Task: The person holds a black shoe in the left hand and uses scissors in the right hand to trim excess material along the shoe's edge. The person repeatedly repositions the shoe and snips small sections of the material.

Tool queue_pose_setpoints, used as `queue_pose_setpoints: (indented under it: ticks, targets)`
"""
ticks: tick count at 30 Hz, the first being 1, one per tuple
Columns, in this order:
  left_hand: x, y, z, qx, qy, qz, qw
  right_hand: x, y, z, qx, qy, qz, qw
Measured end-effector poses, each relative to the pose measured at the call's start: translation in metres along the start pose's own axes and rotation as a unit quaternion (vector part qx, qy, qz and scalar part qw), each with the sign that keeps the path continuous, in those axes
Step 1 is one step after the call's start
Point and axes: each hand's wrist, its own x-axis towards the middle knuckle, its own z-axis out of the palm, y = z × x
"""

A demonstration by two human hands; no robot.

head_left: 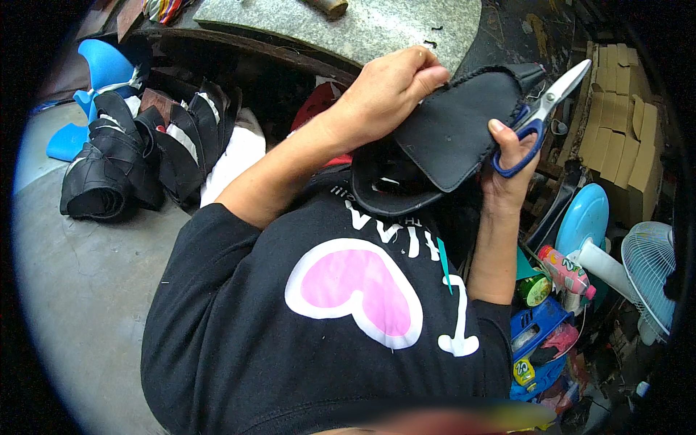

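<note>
A black leather shoe upper (pixel 453 134), with thick stitching along its edges, is held up in front of my chest. My right hand (pixel 507 163) grips its right side from below. Scissors (pixel 533 134) with dark blue handles are in the same hand, a handle loop around the fingers and the blades pointing up and right. At the upper left edge of the shoe upper is my left hand (pixel 399 90), thumb and fingers pinched together. Whatever lies in that pinch is too small to make out. Below hangs a curved black band (pixel 395 203) of the piece.
A grey stone slab (pixel 348 32) lies ahead, with a short round rod (pixel 326 7) and small black scraps. Black bundled pieces (pixel 109 170) and a blue plastic chair (pixel 105 69) stand left. At right are cardboard boxes (pixel 616 138), a fan (pixel 649 272) and a pink bottle (pixel 565 272).
</note>
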Motion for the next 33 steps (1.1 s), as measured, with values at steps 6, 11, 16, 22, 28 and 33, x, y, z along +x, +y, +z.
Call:
queue_pose_setpoints:
  ticks: [6, 11, 16, 22, 28, 33]
  targets:
    - [-0.001, 0.000, -0.002, -0.077, -0.051, -0.023, 0.995, -0.008, -0.029, -0.011, -0.169, -0.003, -0.047, 0.984]
    - [0.007, -0.010, 0.002, -0.200, -0.017, -0.081, 0.976, -0.056, -0.061, -0.035, -0.045, -0.245, 0.136, 0.959]
    - [0.002, -0.007, 0.012, -0.213, -0.022, -0.068, 0.974, -0.086, -0.040, -0.044, 0.086, -0.290, 0.351, 0.886]
    - [-0.001, -0.003, 0.018, -0.252, -0.013, -0.105, 0.962, -0.093, -0.024, -0.042, 0.114, -0.265, 0.333, 0.898]
    - [-0.004, 0.002, 0.017, -0.309, -0.041, -0.140, 0.940, -0.094, -0.015, -0.039, 0.165, -0.268, 0.316, 0.895]
    - [-0.007, 0.006, 0.017, -0.327, -0.044, -0.139, 0.934, -0.095, -0.010, -0.032, 0.213, -0.265, 0.291, 0.894]
